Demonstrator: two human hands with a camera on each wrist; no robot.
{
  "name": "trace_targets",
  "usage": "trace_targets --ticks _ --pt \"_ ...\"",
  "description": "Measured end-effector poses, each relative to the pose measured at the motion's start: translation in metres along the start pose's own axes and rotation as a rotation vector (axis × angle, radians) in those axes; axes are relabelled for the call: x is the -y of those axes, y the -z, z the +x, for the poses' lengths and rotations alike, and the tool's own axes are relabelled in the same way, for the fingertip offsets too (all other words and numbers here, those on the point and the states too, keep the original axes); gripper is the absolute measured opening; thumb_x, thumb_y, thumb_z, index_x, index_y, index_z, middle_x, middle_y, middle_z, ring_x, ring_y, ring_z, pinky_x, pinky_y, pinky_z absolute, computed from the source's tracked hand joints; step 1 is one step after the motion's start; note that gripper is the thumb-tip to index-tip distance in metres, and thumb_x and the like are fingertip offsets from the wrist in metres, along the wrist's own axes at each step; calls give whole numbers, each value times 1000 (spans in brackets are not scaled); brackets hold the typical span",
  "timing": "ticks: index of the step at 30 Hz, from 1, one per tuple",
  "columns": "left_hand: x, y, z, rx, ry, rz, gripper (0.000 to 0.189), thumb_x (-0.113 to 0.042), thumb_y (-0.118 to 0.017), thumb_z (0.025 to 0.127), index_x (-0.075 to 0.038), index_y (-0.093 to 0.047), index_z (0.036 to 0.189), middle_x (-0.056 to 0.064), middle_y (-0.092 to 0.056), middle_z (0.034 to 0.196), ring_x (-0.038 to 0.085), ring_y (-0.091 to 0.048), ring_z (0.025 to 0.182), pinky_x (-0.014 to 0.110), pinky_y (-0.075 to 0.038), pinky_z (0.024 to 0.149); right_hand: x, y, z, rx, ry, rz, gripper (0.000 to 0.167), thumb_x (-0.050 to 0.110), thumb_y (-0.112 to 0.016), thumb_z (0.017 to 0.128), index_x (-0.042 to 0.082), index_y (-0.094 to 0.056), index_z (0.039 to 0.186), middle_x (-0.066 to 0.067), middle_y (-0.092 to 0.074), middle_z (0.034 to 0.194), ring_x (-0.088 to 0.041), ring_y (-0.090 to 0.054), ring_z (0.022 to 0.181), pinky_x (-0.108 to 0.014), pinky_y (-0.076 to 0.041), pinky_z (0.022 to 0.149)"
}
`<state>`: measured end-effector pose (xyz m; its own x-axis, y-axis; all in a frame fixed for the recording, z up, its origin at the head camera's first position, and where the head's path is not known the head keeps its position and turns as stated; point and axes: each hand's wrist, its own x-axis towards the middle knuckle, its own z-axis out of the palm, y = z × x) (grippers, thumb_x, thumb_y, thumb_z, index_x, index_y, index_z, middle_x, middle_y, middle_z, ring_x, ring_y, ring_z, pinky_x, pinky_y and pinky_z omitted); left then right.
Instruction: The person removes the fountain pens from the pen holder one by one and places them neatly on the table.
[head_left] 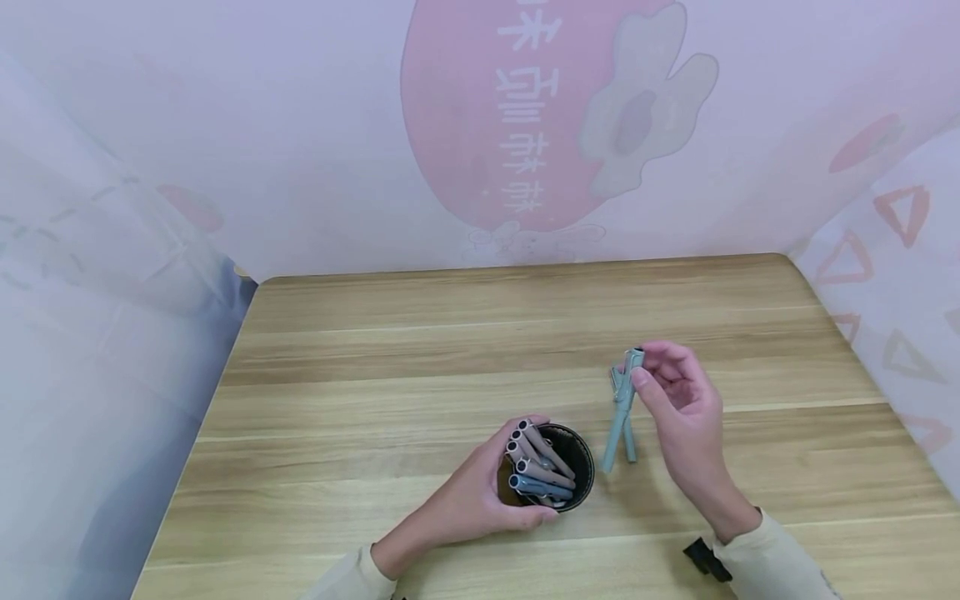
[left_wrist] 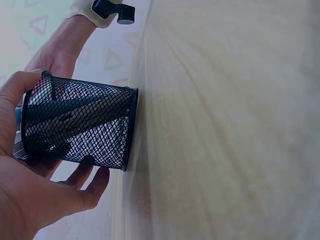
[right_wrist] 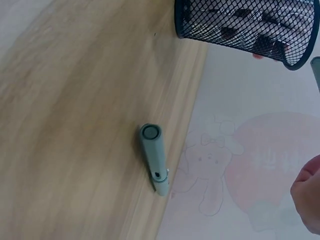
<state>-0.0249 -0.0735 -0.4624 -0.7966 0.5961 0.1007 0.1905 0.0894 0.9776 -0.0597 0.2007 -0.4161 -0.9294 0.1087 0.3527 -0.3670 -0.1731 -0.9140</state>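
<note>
My left hand [head_left: 476, 496] holds a black mesh pen cup [head_left: 587, 454] from its left side, fingers and thumb around it. Inside lean several greyish-pink pens [head_left: 551, 450] and a blue one [head_left: 542, 487]. To the right of the cup, my right hand [head_left: 690, 417] pinches a light green pen [head_left: 619, 412] near its top end between thumb and fingers. Behind it, a second light green pen [head_left: 631, 442] lies on the table, partly hidden in the head view. The right wrist view shows this lying pen [right_wrist: 155, 157] whole. In the left wrist view the cup [left_wrist: 82, 120] stands upright on the tabletop.
The wood-grain table [head_left: 360, 358] spreads around both hands. Printed pale cloth [head_left: 315, 150] hangs along its back edge, with more cloth at the left and right sides. A black strap piece [head_left: 707, 560] sits at my right sleeve.
</note>
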Motion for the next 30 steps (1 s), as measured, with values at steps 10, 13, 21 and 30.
trace_targets --ticks 10,13,21,30 --pt "-31 3 -1 -6 15 -28 87 -9 -93 86 -17 -46 159 10 -66 142 24 -63 131 40 -41 120 -9 24 3 -44 -128 -114 27 -9 -66 104 -8 -65 131 -9 -73 113 -16 -70 101 -24 -58 93" --pt "-23 2 -1 -9 9 -18 88 -12 -93 87 -21 -45 160 9 -65 143 22 -62 131 40 -41 120 -11 29 6 -61 -169 -125 29 -6 -68 104 -9 -64 132 -9 -73 112 -16 -70 99 -24 -59 91" --pt "-27 2 -1 -12 8 -6 87 -12 -93 87 -21 -45 160 10 -66 142 22 -62 131 41 -42 120 -16 44 18 -81 -234 -176 27 1 -73 104 -4 -67 130 -6 -72 109 -15 -70 95 -22 -59 87" --pt "-13 2 -2 -16 17 18 91 -18 -95 87 -25 -42 160 4 -68 140 18 -63 129 40 -42 120 -24 58 28 -43 -328 -302 26 5 -72 105 2 -68 130 4 -71 106 -10 -67 91 -18 -58 80"
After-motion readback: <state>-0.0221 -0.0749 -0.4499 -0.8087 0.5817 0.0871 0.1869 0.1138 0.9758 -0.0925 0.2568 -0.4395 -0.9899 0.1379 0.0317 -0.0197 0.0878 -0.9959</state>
